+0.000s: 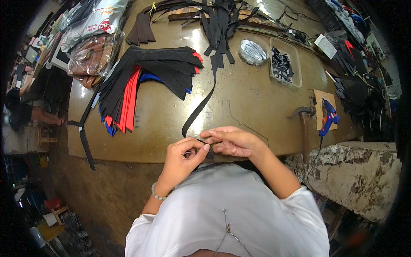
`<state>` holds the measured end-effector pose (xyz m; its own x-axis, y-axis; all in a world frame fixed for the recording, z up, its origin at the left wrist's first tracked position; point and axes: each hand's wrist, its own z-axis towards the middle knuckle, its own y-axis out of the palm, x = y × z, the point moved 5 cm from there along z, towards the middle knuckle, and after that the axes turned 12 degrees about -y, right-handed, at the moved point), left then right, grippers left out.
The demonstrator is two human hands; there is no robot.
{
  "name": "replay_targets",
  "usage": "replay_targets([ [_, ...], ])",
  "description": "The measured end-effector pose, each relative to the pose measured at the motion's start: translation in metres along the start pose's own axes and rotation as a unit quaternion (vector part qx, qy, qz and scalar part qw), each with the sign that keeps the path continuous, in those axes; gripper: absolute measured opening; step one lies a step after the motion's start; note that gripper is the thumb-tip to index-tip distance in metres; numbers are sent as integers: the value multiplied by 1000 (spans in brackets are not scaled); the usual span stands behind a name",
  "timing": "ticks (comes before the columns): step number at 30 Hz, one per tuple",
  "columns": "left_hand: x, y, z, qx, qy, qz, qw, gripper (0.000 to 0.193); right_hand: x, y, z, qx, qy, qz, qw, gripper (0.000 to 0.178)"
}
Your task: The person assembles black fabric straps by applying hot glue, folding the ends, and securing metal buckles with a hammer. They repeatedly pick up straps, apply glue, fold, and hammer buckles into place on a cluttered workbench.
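A black strap [204, 102] runs from a bunch of dark straps [219, 25] at the table's far edge down to the middle of its near edge, where both hands meet. The left hand [183, 155] pinches the strap's near end between thumb and fingers. The right hand [234, 142] is right up against it, fingers curled and palm partly turned up — whether it also grips the strap I cannot tell.

Toward the left edge of the table [165, 122] lies a fanned stack of black, red and blue strips [147, 73]; another black strip [87, 147] reaches over the near edge by the left corner. Bagged brown goods [92, 60] sit at the far left corner. Right of the bunch stand a round tub [253, 52] of silvery pieces and a clear box [293, 50] of small black parts. Near the right edge, a blue glue gun [329, 118] lies on cardboard [320, 96] — just beside a metal clamp [304, 128].
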<state>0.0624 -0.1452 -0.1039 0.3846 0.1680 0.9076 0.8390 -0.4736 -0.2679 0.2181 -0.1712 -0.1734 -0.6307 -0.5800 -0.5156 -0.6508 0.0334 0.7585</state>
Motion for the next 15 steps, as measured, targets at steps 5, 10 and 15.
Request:
replay_targets([
  [5,15,-4,-8,21,114,20,993,11,-19,25,11,-99,10,22,995,25],
  [10,-1,4,-4,6,52,57,997,12,-120,22,30,-61,-182,-108,975,17],
  [15,-15,24,1,59,129,209,968,13,-181,-10,62,64,-343,-479,806,23],
])
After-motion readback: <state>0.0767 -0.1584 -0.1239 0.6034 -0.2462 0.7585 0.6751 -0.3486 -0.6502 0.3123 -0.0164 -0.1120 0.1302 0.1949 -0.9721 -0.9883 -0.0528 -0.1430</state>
